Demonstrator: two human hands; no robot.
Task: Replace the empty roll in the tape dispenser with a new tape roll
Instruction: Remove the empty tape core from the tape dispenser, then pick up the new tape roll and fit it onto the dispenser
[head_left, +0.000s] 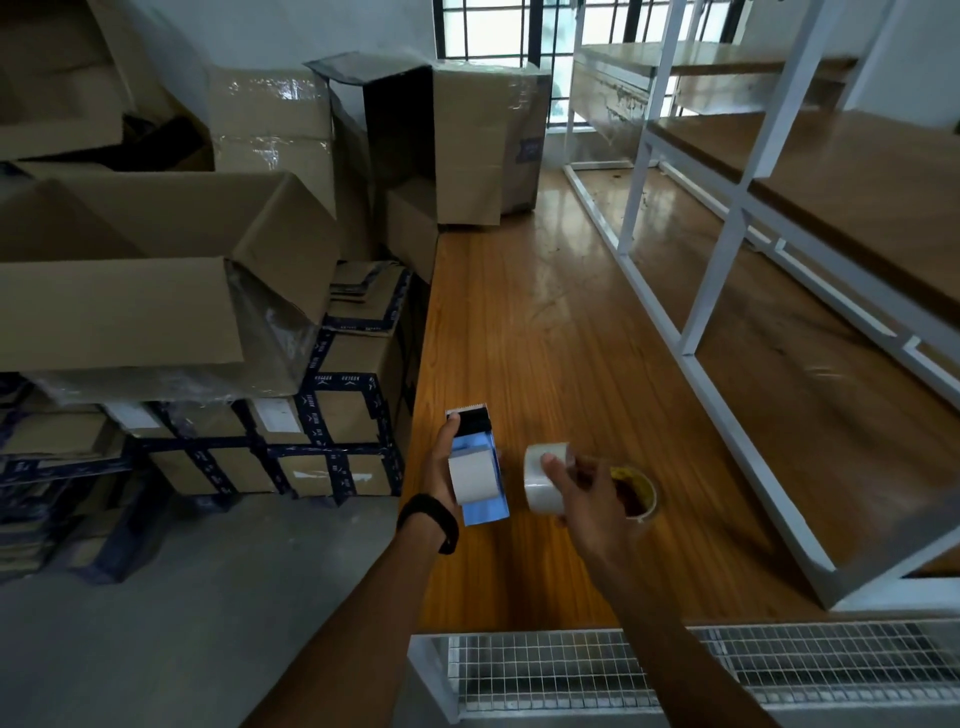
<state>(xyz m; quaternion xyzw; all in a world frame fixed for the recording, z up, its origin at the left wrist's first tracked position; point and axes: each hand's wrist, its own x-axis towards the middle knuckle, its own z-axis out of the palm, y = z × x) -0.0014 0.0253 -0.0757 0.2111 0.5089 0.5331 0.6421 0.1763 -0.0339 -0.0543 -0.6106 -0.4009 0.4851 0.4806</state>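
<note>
By the left edge of the brown wooden tabletop, the left hand grips a blue plastic tape dispenser with a pale roll in it. The right hand pinches a round white tape roll — likely light, stiff, smooth — best held by its sides.

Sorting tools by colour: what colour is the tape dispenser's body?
The tape dispenser body is blue, its cutter end black; head view.

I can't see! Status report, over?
Left hand grips tape dispenser, grey roll in it. Right hand grips white tape roll. Clear roll behind, on table.
</note>
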